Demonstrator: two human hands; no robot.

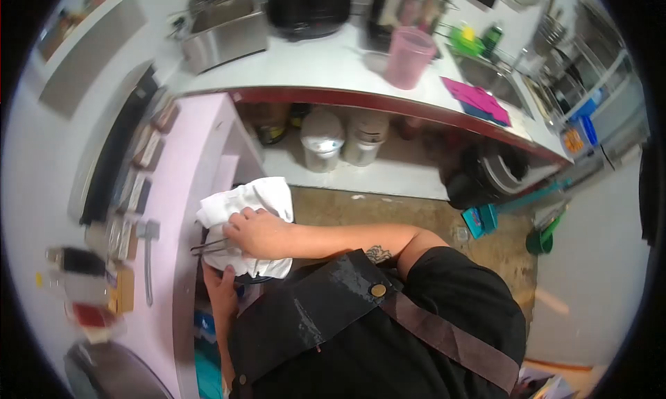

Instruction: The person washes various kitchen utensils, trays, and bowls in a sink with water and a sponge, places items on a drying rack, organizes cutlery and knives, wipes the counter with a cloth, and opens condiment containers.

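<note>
A crumpled white cloth point(267, 198) lies over a dark object point(253, 279), of which only bits of the edge show. My right hand point(260, 232) is on top of the cloth, its fingers curled into the fabric. From beneath it a thin metal piece with two prongs point(210, 246) sticks out to the left; its kind is unclear. Below, my left hand point(222, 288) grips the near left side of the bundle, thumb up against the cloth's lower edge. The rest of its fingers are hidden.
A pink shelf unit point(166, 191) with jars and a wall-side row of small boxes point(135, 191) stands close on my left. Ahead runs a white counter point(312, 59) bearing a pink pitcher point(409, 59) and a large pot point(409, 10). White buckets point(322, 139) sit underneath.
</note>
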